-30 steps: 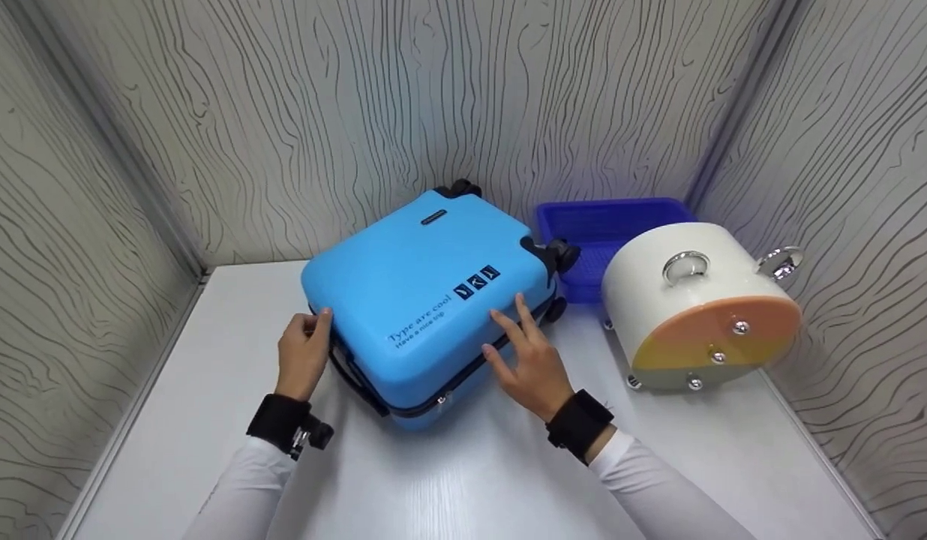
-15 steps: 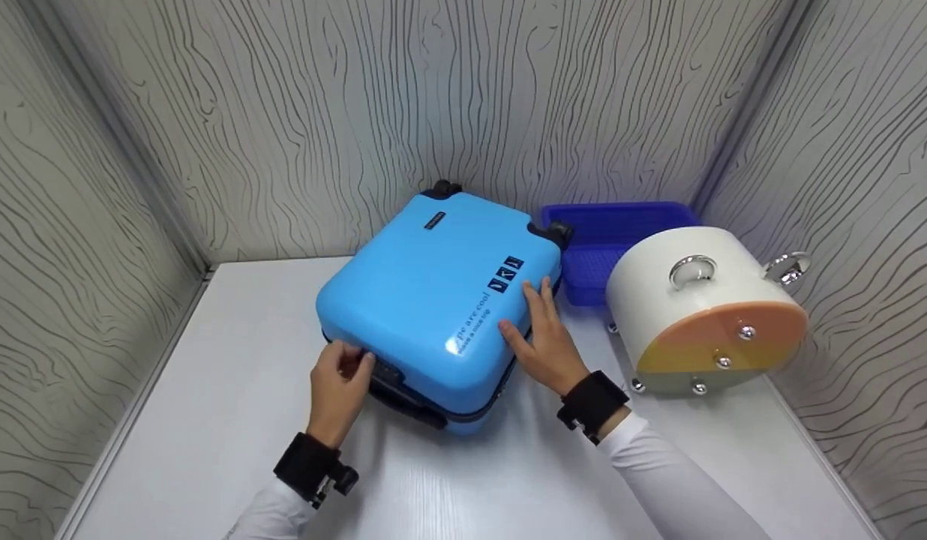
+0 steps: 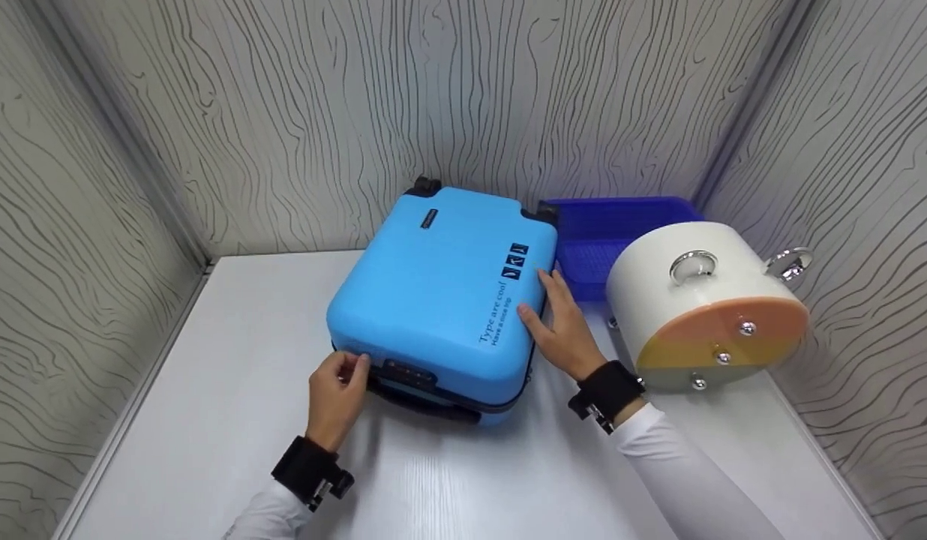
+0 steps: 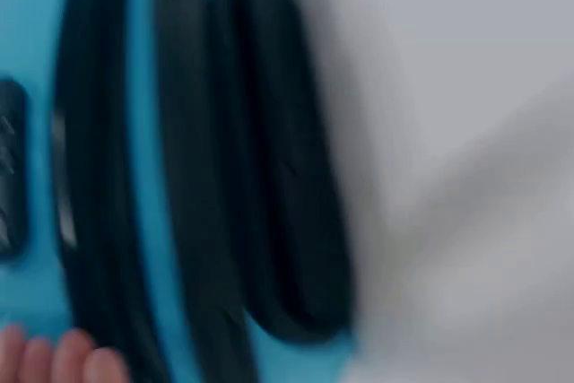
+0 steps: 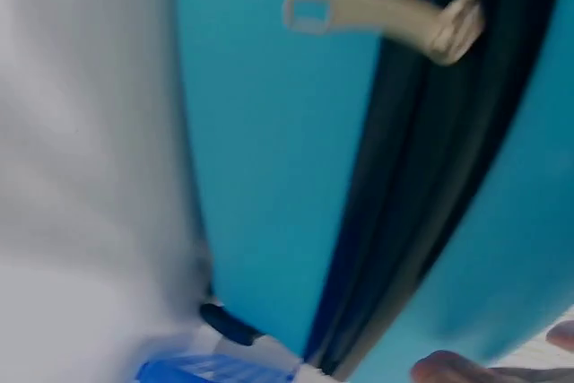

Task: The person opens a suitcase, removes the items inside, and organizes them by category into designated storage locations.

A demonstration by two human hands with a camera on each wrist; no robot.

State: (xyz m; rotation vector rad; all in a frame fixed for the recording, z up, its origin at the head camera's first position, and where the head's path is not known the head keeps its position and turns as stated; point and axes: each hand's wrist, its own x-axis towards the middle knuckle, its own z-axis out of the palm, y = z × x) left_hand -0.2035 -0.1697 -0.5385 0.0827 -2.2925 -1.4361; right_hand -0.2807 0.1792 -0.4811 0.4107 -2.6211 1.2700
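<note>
Blue suitcase point(image 3: 441, 300) turned on the white table point(image 3: 208, 420), handle side now nearest.
Left hand point(image 3: 336, 397) fingers curl on its near-left corner; right hand point(image 3: 561, 330) lies flat, fingers straight, against its right edge, near the blue tray point(image 3: 621, 217).

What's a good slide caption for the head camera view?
Both hands on a blue suitcase lying flat on a white table: left hand at its front edge, right hand against its side.

That blue suitcase point(image 3: 445, 292) is hard plastic with a smooth, slightly glossy shell, and its black handle point(image 4: 282, 177) looks matt and rubbery. The zipper pull point(image 5: 386, 15) is pale metal. The white drum point(image 3: 681, 285) is glossy plastic with shiny chrome rings. The blue tray point(image 3: 621, 214) is plastic, the table point(image 3: 208, 420) smooth white laminate.
</note>
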